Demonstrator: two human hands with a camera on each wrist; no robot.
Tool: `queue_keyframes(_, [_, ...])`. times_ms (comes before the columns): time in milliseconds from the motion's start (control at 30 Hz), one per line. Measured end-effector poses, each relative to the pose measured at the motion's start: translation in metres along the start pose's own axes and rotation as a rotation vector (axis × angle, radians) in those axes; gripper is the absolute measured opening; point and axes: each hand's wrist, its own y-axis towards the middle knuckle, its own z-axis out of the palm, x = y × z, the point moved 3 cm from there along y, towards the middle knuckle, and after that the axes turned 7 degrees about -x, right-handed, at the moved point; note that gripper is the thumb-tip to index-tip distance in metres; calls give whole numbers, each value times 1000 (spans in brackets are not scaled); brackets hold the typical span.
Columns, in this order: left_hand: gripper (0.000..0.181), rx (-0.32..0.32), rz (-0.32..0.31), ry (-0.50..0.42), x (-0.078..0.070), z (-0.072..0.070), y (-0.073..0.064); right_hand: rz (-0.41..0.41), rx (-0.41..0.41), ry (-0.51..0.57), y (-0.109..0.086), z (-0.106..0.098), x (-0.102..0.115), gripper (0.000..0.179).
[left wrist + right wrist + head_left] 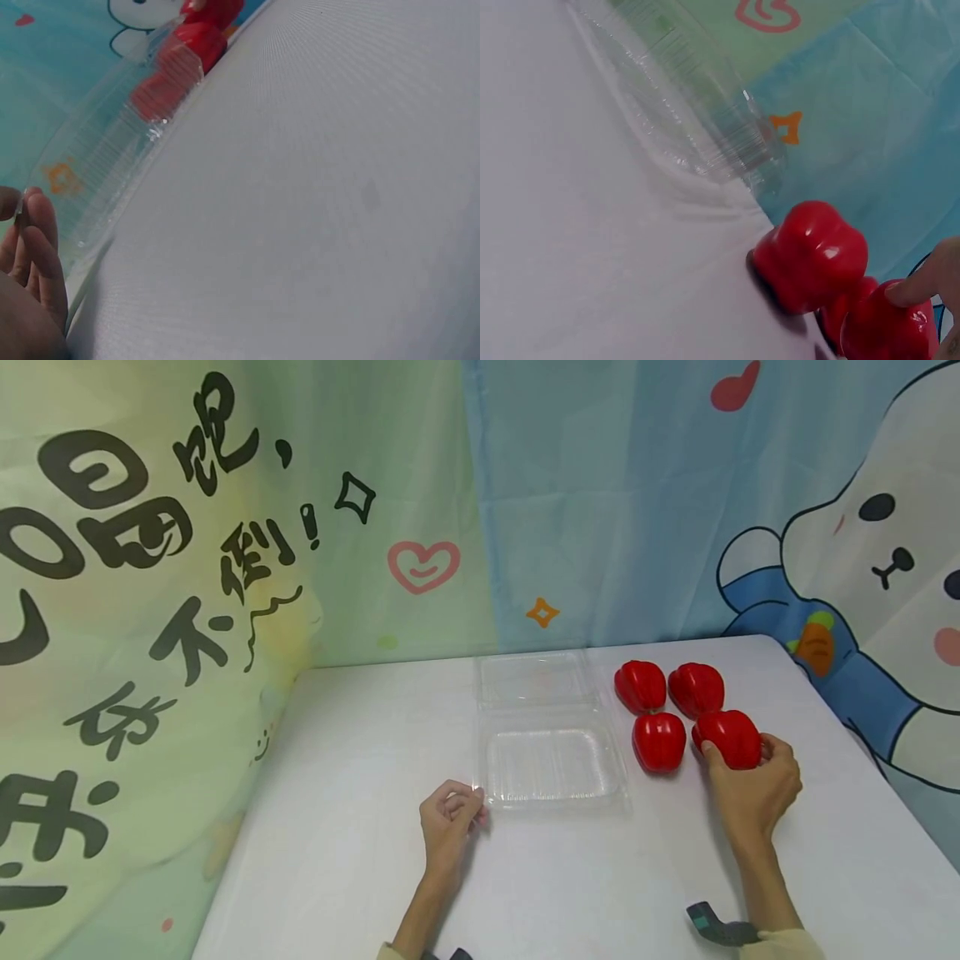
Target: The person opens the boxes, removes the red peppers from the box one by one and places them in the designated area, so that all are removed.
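Note:
A clear plastic clamshell box (551, 766) lies unfolded on the table, its lid (534, 681) flat toward the back. My left hand (447, 821) pinches the box's rim at the near left corner, thumb against fingers, as the left wrist view also shows. On the right, my right hand (759, 789) grips a red bell pepper (727, 739) between thumb and fingers. Three more red bell peppers sit close beside it: one at the back left (640, 686), one at the back right (697, 688) and one nearer the box (659, 742). Whether the gripped pepper touches the table cannot be told.
The white table (337, 760) reaches back to a printed curtain (600, 510) with cartoon drawings and lettering. A dark strap end (720, 928) sticks out beside the right wrist. In the right wrist view, a pepper (810, 255) stands between the box and the hand.

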Motion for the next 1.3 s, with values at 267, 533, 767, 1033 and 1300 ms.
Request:
queue_keyframes(267, [12,-1,-10,-5,-1,-3,-1,19,9,-11,0,3,-17,83])
queue_keyframes(533, [13,6,-1,-16,-1,-4,-1,-1,9,-1,-2,7,-19,85])
queue_keyframes(767, [13,-7,-10,-5,-1,-5,0,-3,23,-16,-4,7,-19,89])
queue_keyframes(1033, [27,-38,-17,31,-7,-5,-1,-98,-60,-66,1,2,-9,94])
queue_keyframes(1300, [36,-149,72,260,-29,-23,8,-579,-1,37,-7,-1,34,96])
